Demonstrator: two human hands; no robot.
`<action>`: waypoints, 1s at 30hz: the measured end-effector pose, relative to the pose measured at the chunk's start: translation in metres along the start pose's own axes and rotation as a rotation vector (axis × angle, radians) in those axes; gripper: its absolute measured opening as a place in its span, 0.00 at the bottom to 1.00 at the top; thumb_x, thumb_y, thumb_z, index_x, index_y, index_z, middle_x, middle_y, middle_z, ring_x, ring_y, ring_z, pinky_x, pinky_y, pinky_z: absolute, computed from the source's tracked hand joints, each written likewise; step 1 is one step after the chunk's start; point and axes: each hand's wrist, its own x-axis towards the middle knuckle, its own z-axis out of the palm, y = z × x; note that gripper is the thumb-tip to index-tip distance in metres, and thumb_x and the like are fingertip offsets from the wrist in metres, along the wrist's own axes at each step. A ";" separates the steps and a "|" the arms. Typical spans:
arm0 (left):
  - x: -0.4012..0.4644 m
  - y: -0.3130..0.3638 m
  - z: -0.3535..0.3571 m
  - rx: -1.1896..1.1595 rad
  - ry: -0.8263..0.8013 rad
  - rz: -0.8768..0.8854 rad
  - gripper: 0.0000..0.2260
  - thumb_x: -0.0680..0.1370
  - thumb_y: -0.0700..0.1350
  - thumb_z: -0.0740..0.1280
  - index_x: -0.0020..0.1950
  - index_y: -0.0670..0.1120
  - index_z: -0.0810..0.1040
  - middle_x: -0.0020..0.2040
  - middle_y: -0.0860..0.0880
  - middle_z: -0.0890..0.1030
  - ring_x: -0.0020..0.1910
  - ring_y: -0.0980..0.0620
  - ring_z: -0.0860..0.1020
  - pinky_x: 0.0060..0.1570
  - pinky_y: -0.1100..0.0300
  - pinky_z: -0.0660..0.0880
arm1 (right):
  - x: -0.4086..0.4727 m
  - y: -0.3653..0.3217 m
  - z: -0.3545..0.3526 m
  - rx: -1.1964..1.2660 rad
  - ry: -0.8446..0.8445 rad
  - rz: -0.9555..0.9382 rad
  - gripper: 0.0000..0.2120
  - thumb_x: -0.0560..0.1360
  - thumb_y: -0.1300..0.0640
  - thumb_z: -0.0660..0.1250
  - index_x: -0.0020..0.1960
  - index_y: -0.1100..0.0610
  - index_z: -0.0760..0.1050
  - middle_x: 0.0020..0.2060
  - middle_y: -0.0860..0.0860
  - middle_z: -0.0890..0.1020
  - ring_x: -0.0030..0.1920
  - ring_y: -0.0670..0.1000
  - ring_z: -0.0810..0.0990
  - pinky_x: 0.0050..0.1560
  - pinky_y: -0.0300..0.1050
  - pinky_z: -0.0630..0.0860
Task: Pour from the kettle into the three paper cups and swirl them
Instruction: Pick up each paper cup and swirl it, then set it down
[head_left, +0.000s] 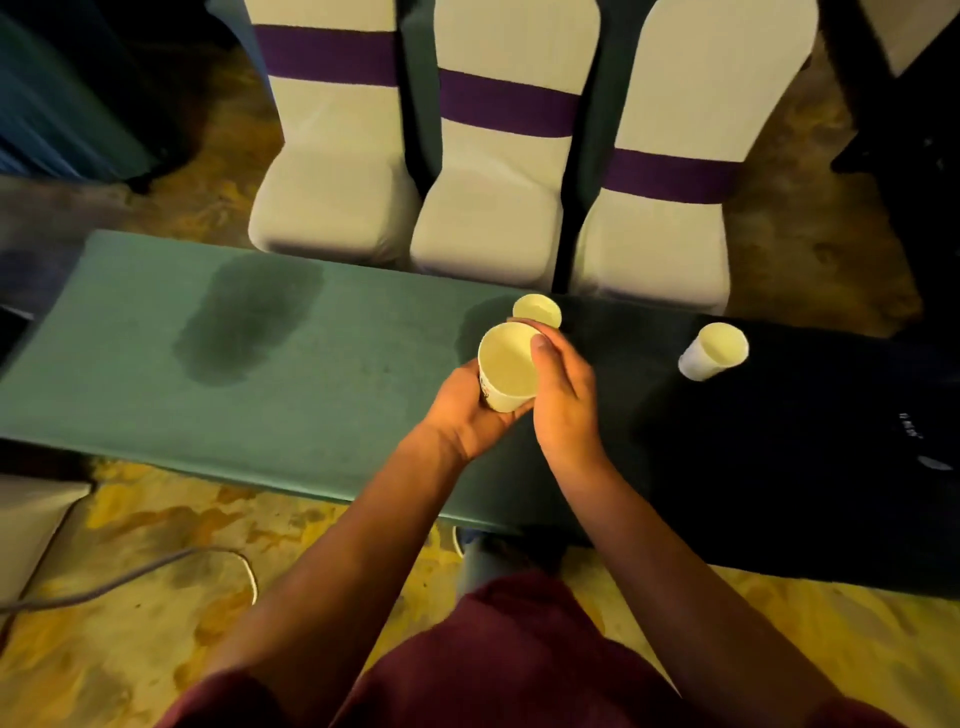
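I hold a white paper cup (506, 369) above the green-covered table (130, 364), near its middle. My left hand (467, 415) cups its base and side from below. My right hand (563, 395) grips its right side, thumb on the rim. A second paper cup (537, 310) stands on the table just behind the held one. The third paper cup (712, 352) stands alone further right on a dark part of the cloth. No kettle is in view.
A dark wet patch (249, 317) stains the cloth at the left. Three white-covered chairs with purple bands (488, 171) stand close against the table's far edge. A grey cable (130, 571) lies on the floor at my left.
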 end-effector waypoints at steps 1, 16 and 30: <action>-0.001 0.011 -0.009 -0.012 0.005 0.010 0.13 0.84 0.46 0.56 0.56 0.42 0.77 0.43 0.42 0.84 0.38 0.47 0.85 0.33 0.57 0.81 | 0.002 0.002 0.015 0.004 -0.020 0.002 0.13 0.81 0.56 0.59 0.54 0.44 0.80 0.52 0.44 0.84 0.53 0.39 0.81 0.55 0.33 0.74; 0.054 0.185 -0.118 -0.024 0.167 0.105 0.11 0.84 0.45 0.56 0.53 0.42 0.77 0.45 0.42 0.81 0.44 0.46 0.79 0.36 0.59 0.81 | 0.081 0.055 0.213 -0.044 -0.015 0.010 0.14 0.82 0.57 0.59 0.59 0.57 0.82 0.55 0.51 0.85 0.56 0.46 0.82 0.59 0.41 0.77; 0.087 0.314 -0.188 -0.007 0.282 0.116 0.10 0.83 0.42 0.57 0.51 0.42 0.78 0.44 0.42 0.82 0.44 0.46 0.80 0.40 0.58 0.81 | 0.135 0.084 0.348 -0.161 -0.052 0.036 0.15 0.84 0.57 0.57 0.62 0.57 0.80 0.54 0.47 0.83 0.52 0.34 0.79 0.55 0.31 0.74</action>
